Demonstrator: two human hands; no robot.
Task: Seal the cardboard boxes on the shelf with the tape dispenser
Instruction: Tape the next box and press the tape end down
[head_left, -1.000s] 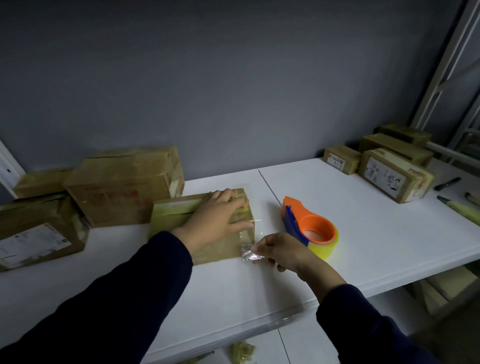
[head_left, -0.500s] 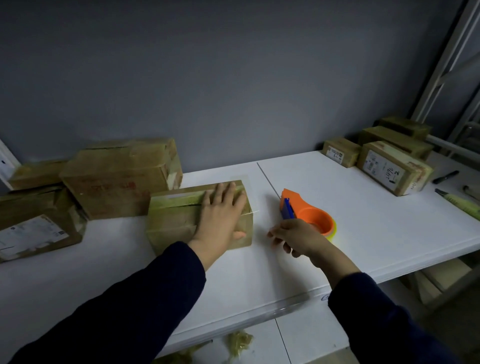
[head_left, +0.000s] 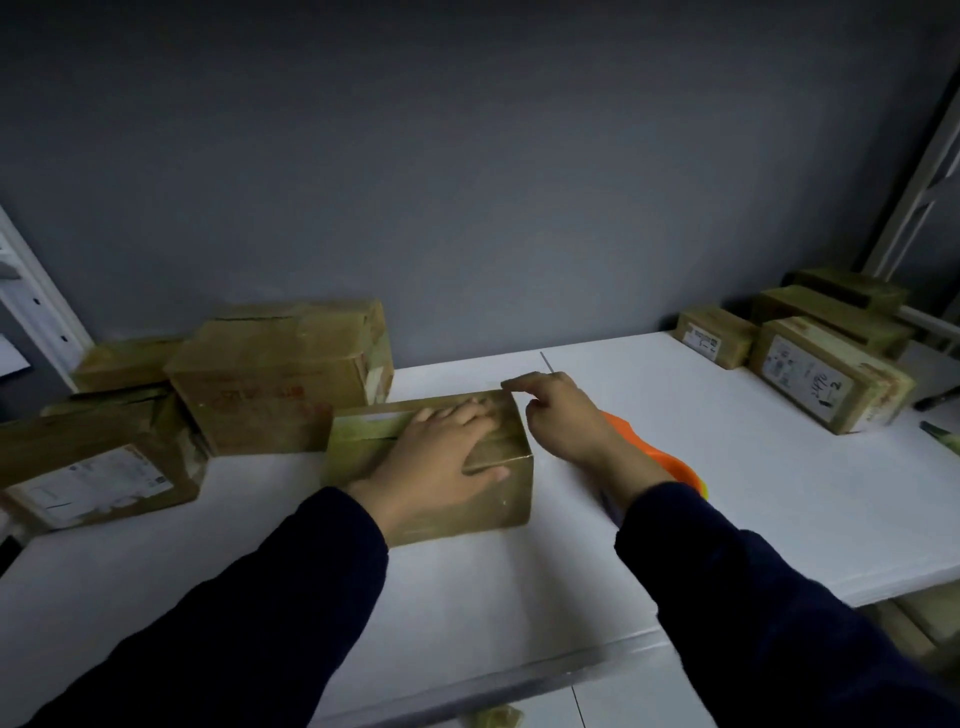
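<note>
Since half a second ago the right hand (head_left: 566, 421) has left the tape dispenser (head_left: 670, 462) and gone up to the far right corner of the cardboard box (head_left: 488, 493), where its bent fingers (head_left: 514, 385) now touch the top edge. Whether they pinch a tape end or only press it down cannot be told through the blur. The left hand (head_left: 447, 452) lies flat on the box top, fingers straight and together, thumb over the front edge, pinning the box to the shelf (head_left: 727, 467). The dispenser sits on the shelf just behind the right wrist, let go and partly hidden. A pale strip of tape (head_left: 374, 418) shows along the lid. This looks like smoothing the strip's end, so this box seems nearly sealed. The other boxes (head_left: 280, 374) to the left probably come next.
</note>
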